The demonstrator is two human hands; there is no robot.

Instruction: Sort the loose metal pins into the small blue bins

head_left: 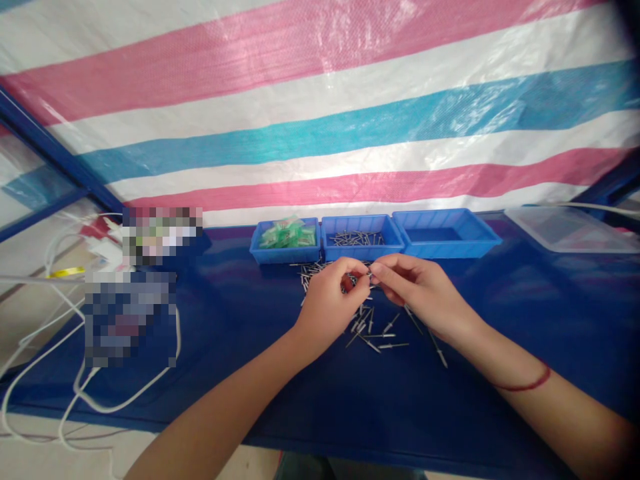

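Observation:
My left hand (336, 288) and my right hand (418, 288) meet fingertip to fingertip above the blue table. Both are closed in a pinch on a small silvery piece, which looks like a blind rivet (371, 271); the fingers cover most of it. Beneath and behind my hands lies a pile of loose blind rivets (311, 272), partly hidden by my left hand. Several more rivets (367, 323) are scattered on the near side. One long rivet (440, 352) points out from below my right hand.
Three blue bins stand in a row behind my hands: the left bin (285, 255) holds green packets (289, 235), the middle bin (363, 252) holds rivets, and the right bin (447, 250) adjoins it. A clear plastic lid (565, 230) lies far right. White cables (130, 403) loop at left.

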